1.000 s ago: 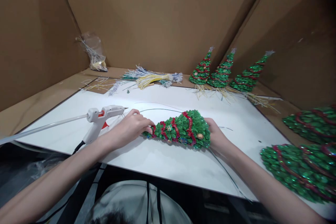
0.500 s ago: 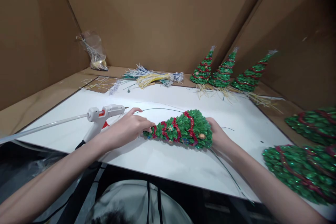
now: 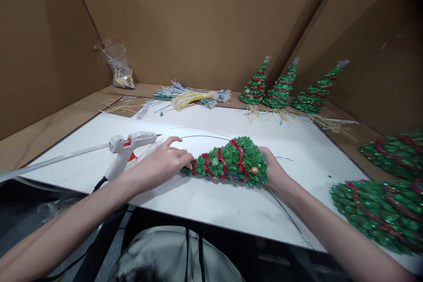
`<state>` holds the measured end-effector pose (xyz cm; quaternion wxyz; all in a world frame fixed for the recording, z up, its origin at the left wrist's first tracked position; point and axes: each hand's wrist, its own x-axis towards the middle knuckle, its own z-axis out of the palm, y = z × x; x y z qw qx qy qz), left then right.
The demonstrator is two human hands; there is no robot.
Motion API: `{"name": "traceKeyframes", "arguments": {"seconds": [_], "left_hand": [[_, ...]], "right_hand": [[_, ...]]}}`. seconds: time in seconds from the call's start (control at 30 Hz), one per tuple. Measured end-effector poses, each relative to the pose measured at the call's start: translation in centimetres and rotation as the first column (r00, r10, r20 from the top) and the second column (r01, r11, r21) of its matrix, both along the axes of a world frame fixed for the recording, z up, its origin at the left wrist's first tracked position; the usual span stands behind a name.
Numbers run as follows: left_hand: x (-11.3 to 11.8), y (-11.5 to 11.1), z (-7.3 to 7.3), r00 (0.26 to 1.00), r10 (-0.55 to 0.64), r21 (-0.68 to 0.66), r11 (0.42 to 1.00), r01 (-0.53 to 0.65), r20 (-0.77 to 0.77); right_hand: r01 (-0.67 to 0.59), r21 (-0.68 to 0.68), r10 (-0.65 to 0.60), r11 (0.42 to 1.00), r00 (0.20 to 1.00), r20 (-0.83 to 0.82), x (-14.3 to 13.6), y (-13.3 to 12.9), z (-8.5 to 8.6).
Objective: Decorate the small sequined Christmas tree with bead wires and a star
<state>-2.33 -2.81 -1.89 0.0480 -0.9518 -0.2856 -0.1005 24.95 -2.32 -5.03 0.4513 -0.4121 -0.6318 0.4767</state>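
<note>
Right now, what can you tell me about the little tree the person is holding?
The tree is a green sequin-like cone wound with red glittery trim and dotted with small gold ornaments. It lies on its side on the white board, tip pointing left. The left hand pinches its tip; the right hand cups its wide base.

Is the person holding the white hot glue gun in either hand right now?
No, the white hot glue gun rests on the white board, while the left hand and right hand grip the green sequinned cone tree.
</note>
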Motion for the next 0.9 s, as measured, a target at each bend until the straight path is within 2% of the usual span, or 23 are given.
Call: {"name": "traceKeyframes", "arguments": {"seconds": [0.1, 0.43, 0.9], "left_hand": [[0.1, -0.1, -0.1, 1.000, 0.015, 0.002, 1.000, -0.015, 0.005], [0.5, -0.5, 0.1, 0.998, 0.053, -0.022, 0.998, -0.053, 0.019], [1.3, -0.6, 0.7, 0.993, 0.117, -0.078, 0.990, -0.117, -0.013]], "right_hand": [[0.024, 0.043, -0.025, 0.999, 1.000, 0.011, -0.1, 0.2, 0.0], [0.090, 0.056, -0.091, 0.994, 0.996, 0.007, -0.6, 0.1, 0.1], [0.142, 0.025, -0.142, 0.989, 0.990, -0.017, -0.7, 0.0, -0.1]]}}
